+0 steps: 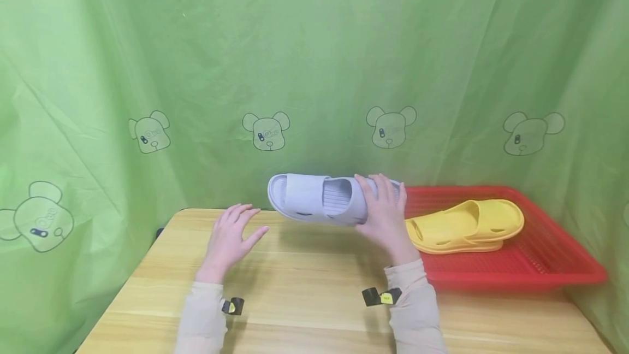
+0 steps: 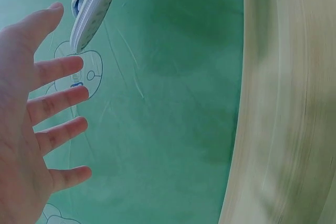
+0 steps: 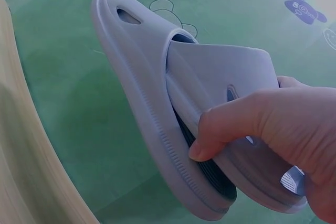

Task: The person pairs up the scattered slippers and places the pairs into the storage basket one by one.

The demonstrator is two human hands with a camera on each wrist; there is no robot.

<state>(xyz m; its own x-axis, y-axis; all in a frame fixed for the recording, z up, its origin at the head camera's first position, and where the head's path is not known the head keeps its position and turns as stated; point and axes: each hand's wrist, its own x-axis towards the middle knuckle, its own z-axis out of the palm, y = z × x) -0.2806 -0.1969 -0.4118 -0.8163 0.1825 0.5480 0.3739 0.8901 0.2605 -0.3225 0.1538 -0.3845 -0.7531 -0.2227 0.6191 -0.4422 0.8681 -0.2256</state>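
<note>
A pair of pale lilac-grey slippers (image 1: 306, 196), one tucked into the other, hangs above the wooden table. My right hand (image 1: 385, 213) grips the pair at its right end. In the right wrist view the thumb (image 3: 223, 129) presses on the side of the slippers (image 3: 139, 72), and the other fingers are mostly hidden behind them. My left hand (image 1: 231, 239) is raised left of the slippers, with fingers spread and nothing in it. In the left wrist view a gap shows between its fingers (image 2: 58, 98) and the slipper tip (image 2: 86, 30).
A red plastic basket (image 1: 565, 278) stands on the right part of the table (image 1: 304, 310). Inside it lies a nested pair of yellow slippers (image 1: 457, 225). Behind the table hangs a green curtain (image 1: 324, 70) printed with bear heads.
</note>
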